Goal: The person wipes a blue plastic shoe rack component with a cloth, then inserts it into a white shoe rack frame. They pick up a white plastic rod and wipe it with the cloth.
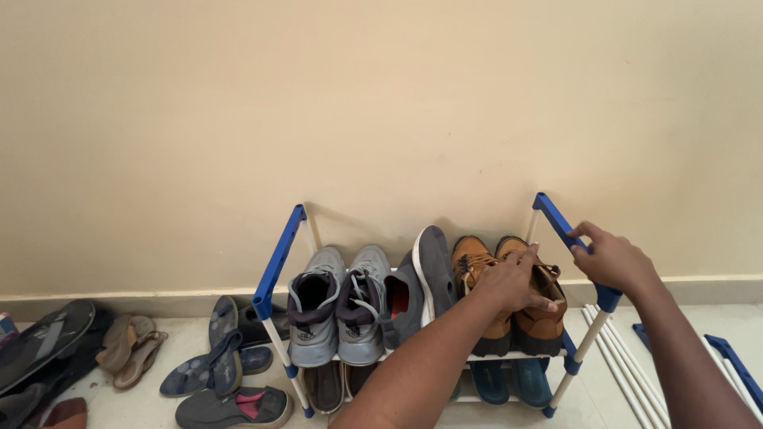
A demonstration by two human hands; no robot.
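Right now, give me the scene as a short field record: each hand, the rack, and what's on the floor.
left hand: resting on the brown shoes, fingers over their openings
right hand: gripping the blue side bar of the shoe rack
top shelf: grey sneakers, dark grey slip-ons, brown shoes
lower shelf: blue sandals, partly hidden
floor left: loose sandals and slippers
floor right: white rods, spare blue bar

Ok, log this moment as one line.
left hand: on tan boots | right hand: gripping blue rack rail | grey sneakers: top shelf
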